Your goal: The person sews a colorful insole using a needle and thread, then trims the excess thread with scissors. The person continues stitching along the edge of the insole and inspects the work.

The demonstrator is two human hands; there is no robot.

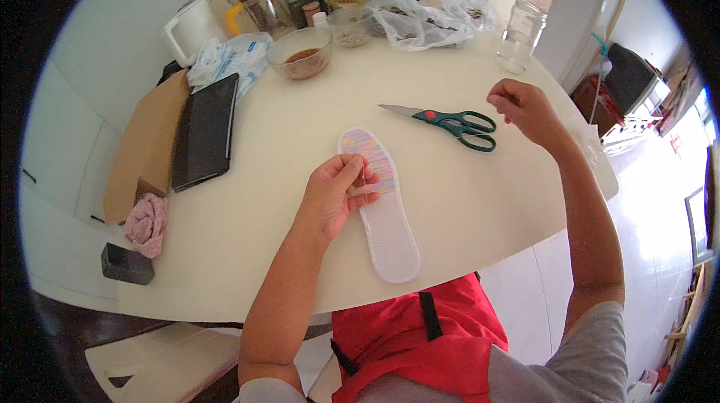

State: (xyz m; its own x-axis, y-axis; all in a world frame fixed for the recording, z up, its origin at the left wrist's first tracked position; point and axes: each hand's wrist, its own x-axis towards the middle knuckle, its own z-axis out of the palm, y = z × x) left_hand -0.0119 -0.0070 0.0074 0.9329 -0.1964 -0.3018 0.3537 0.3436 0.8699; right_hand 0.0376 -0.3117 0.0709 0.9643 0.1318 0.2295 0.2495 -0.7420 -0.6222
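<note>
A white shoe insole (391,234) with multicoloured stitching on its upper half lies on the table in front of me. My left hand (343,189) is over the insole's left edge, thumb and index finger pinched on a fine pale thread (364,178). My right hand (520,104) is raised to the right with its fingers curled; whether it holds a needle or thread is too small to tell. Between the hands, beyond the insole, lie scissors (450,121) with dark green handles and a red pivot, blades pointing left. A thin strand crosses their handles.
A black tablet (207,133), a cardboard box (149,138), a pink cloth (147,224) and a dark small box (127,264) line the left side. At the back stand a glass bowl of brown liquid (302,57), plastic bags (419,23) and a glass jar (520,37).
</note>
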